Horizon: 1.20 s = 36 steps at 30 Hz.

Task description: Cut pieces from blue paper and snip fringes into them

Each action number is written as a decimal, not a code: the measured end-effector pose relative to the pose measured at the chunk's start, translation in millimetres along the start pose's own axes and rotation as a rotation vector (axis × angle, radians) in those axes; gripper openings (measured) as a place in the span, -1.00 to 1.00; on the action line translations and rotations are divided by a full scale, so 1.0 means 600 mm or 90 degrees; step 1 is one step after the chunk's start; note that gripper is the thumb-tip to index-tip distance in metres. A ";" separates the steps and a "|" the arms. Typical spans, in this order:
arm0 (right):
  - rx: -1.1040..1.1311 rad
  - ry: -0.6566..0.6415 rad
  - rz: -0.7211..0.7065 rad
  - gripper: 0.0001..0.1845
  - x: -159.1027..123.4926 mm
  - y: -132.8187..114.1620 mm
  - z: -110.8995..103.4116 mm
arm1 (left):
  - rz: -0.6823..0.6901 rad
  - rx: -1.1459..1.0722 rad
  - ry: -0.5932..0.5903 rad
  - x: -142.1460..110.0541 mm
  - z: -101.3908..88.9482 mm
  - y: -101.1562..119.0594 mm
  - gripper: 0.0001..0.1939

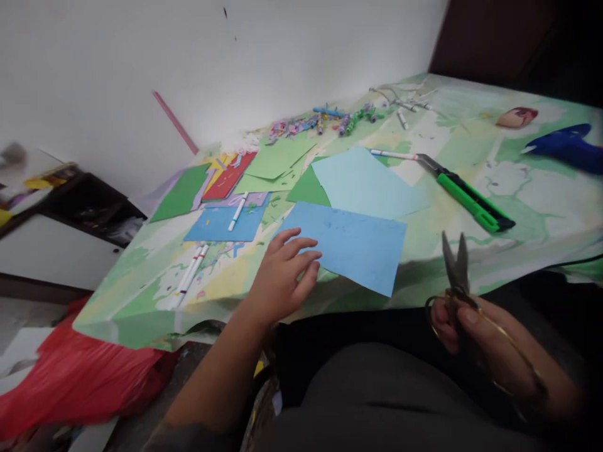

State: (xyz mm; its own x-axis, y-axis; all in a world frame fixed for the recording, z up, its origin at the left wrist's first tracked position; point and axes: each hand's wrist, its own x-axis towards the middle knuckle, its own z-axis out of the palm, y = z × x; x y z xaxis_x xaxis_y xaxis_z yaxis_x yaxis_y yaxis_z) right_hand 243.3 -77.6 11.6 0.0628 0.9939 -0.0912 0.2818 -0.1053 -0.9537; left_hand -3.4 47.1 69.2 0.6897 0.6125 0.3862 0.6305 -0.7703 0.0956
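Note:
My left hand (281, 276) rests with fingers spread on the near left corner of a blue paper sheet (351, 246) lying on the table. My right hand (485, 345) is closed round the gold handles of a pair of scissors (455, 267), held upright over my lap with the blades slightly apart and pointing up. The scissors are just off the table's near edge, to the right of the blue sheet.
A pale blue sheet (365, 183), green sheets (276, 164) and red paper (229, 177) lie further back. A green utility knife (471, 199), white pens (238, 211), rolled paper bits (330, 119) and a blue glue gun (565, 145) sit on the map-patterned table cover (527, 207). Red plastic bag (70, 383) on the floor at left.

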 end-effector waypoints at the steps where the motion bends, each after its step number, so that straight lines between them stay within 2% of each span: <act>1: -0.026 -0.016 0.026 -0.59 -0.005 0.004 0.000 | 0.002 0.004 -0.038 0.006 0.008 -0.013 -0.72; 3: -0.103 -0.004 0.081 -0.58 -0.018 0.012 -0.001 | 0.039 0.009 -0.147 0.016 0.029 -0.023 -0.67; 5: -0.173 0.036 0.119 -0.54 -0.032 0.020 -0.002 | 0.014 0.029 -0.174 0.022 0.050 -0.015 -0.62; 8: -0.228 0.057 0.151 -0.51 -0.051 0.028 0.001 | -0.026 0.042 -0.149 0.027 0.074 0.017 -0.63; 14: -0.196 -0.045 0.164 -0.57 -0.046 0.028 0.032 | -0.077 0.037 -0.069 0.047 0.099 0.095 -0.67; 17: -0.188 -0.056 0.161 -0.59 -0.034 0.020 0.042 | -0.088 0.043 -0.050 0.053 0.106 0.118 -0.69; 21: -0.164 -0.025 0.152 -0.59 -0.026 0.018 0.044 | -0.068 0.019 -0.034 0.055 0.107 0.122 -0.70; 28: -0.063 0.011 0.183 -0.56 -0.021 0.043 0.046 | -0.057 -0.006 -0.067 0.058 0.101 0.112 -0.71; 36: -0.051 0.012 0.180 -0.53 -0.017 0.034 0.043 | -0.025 -0.010 -0.052 0.069 0.104 0.115 -0.73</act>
State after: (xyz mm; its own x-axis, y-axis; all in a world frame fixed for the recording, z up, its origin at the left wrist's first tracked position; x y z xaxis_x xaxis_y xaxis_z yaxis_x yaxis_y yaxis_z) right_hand 223.5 -88.8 -14.1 0.1671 0.9237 -0.3448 0.3249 -0.3818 -0.8653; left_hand 91.2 30.4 34.7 0.6920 0.6541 0.3054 0.6521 -0.7479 0.1243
